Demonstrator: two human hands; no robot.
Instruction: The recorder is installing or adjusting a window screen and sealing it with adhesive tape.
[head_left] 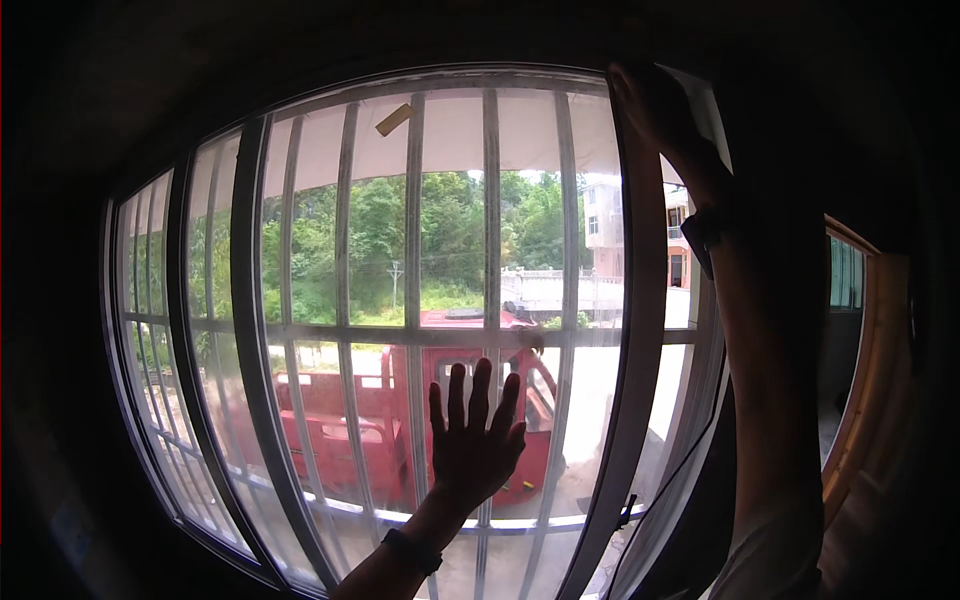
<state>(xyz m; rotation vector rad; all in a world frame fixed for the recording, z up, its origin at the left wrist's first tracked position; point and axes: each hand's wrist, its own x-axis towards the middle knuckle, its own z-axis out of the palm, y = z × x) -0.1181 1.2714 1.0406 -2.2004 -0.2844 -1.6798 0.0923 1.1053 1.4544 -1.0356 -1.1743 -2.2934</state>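
Observation:
A sliding window [640, 300] with a metal frame fills the middle, bright against the dark room. My left hand [475, 440] is spread with its palm toward the glass pane [520, 240], fingers up and apart; it appears to rest flat on it. High at the right, my right hand [655, 110] is at the upper part of the window's upright frame bar. It is a dark silhouette, so how its fingers bend does not show. A dark band [410, 550] circles my left wrist and another band [700, 228] my right.
Metal bars [490, 200] stand beyond the glass. A small tan sticker [394, 120] is near the pane's top. Outside are a red three-wheeled truck [340, 440], trees and a building [604, 215]. A thin cable [665, 480] hangs at the right, and a wooden door frame [870, 370] stands farther right.

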